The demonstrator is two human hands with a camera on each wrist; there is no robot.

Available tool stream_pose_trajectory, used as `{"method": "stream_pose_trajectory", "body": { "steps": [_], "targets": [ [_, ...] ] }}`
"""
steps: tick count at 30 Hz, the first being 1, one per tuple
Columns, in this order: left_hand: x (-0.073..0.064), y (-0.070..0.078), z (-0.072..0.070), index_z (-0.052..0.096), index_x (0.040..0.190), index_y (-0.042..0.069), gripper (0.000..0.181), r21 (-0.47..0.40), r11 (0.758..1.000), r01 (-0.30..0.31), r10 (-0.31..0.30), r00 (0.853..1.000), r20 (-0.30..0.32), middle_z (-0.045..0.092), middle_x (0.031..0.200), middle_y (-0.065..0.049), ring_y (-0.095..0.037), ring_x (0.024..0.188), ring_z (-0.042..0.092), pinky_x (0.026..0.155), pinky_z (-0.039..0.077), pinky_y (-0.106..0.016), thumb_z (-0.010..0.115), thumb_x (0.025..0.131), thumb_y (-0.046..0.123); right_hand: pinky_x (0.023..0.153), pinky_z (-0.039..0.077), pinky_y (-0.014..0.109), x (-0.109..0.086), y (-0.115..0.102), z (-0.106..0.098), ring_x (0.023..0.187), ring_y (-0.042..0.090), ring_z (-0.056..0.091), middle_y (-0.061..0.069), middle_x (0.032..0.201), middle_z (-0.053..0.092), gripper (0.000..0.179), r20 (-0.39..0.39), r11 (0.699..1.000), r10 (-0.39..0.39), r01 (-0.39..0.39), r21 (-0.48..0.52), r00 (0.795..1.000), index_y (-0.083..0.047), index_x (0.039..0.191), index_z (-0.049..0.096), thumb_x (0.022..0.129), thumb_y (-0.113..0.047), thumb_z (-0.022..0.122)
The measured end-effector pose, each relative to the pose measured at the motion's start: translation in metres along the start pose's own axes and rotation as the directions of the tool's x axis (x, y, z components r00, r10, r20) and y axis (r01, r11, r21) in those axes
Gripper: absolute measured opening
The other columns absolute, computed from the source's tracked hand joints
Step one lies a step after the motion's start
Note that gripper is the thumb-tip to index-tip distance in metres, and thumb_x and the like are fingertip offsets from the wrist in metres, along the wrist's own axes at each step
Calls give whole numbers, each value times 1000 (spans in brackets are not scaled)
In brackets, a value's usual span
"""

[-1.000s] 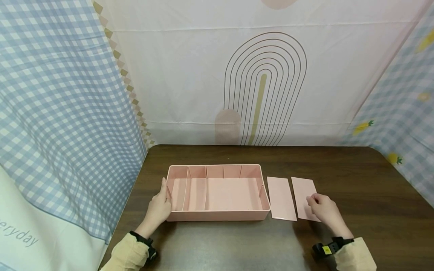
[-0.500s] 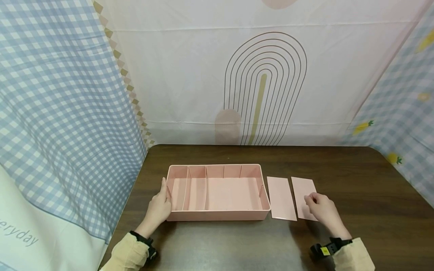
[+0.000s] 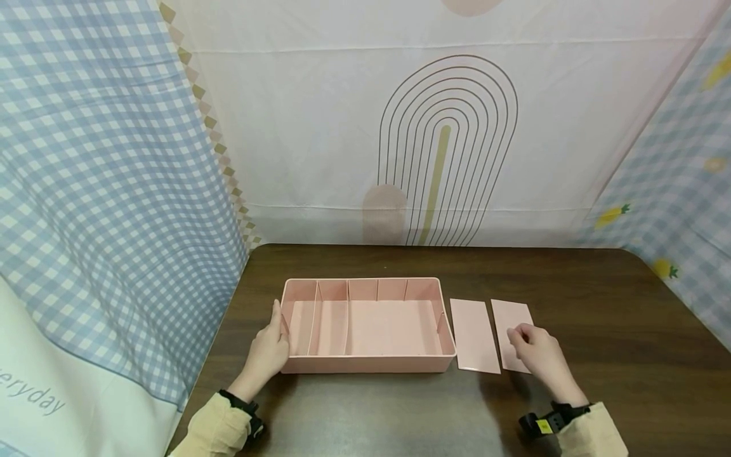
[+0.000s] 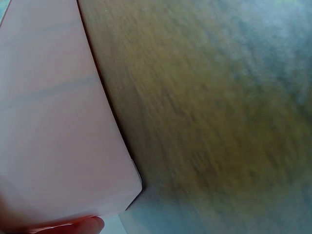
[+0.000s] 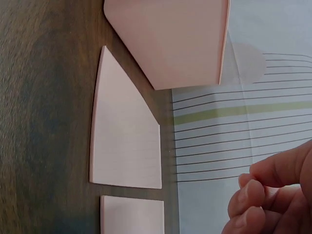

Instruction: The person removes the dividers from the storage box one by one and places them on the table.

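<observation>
A long pink organizer box [image 3: 394,327] with narrow compartments at its left end stands on the table. Against the box's left end wall rests my left hand [image 3: 267,348], one finger straight along the side. In the left wrist view a fingertip [image 4: 90,225] shows at the end of the box wall. To the right of the box lie two flat pink rectangular panels, a nearer one [image 3: 475,336] and a farther one [image 3: 505,320]. Over the farther panel hovers my right hand [image 3: 537,352], fingers curled, thumb touching the index fingertip, nothing between them in the right wrist view.
Everything stands on a dark wooden table [image 3: 617,304]. A white printed cloth [image 3: 308,127] hangs along the back edge, and blue checked cloths [image 3: 114,158] hang at the sides. Black bands with small cameras are on both wrists.
My right hand has drifted slightly left over the farther panel. The left hand, the box and both panels have stayed in place.
</observation>
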State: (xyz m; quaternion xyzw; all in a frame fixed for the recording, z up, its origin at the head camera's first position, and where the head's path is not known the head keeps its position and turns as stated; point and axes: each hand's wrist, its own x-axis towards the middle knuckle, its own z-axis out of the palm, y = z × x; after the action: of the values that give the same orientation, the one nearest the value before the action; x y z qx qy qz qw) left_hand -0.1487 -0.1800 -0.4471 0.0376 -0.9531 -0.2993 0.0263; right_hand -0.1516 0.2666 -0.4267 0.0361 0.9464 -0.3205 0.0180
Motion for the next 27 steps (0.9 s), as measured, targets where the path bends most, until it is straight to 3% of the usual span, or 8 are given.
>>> {"method": "stream_pose_trajectory", "body": {
  "steps": [9, 21, 27],
  "targets": [
    [0, -1, 1, 11, 139, -7, 56, -6, 1000, -8, 8, 1000, -7, 58, 75, -20, -28, 71, 58, 64, 44, -45, 33, 89, 8, 45, 29, 25, -1, -5, 1, 50, 13, 38, 1, 55, 43, 34, -11, 1000, -8, 8, 10, 1000, -5, 63, 46, 91, -25, 41],
    [1, -2, 2, 10, 139, -6, 57, -1, 1000, -2, 2, 1000, 0, 54, 66, -14, -23, 63, 54, 59, 43, -43, 34, 89, 7, 44, 30, 24, -4, -14, 4, 49, 12, 38, 1, 56, 45, 31, -11, 999, -34, 35, 14, 999, -5, 65, 48, 90, -22, 43],
    [-1, -1, 1, 12, 139, -8, 56, -1, 1000, -17, 17, 1000, -17, 57, 72, -19, -28, 68, 58, 61, 44, -44, 33, 89, 7, 44, 29, 24, -5, -19, 7, 49, 11, 38, 0, 56, 45, 30, -14, 999, -52, 52, 8, 999, -5, 65, 50, 90, -22, 47]
  ]
}}
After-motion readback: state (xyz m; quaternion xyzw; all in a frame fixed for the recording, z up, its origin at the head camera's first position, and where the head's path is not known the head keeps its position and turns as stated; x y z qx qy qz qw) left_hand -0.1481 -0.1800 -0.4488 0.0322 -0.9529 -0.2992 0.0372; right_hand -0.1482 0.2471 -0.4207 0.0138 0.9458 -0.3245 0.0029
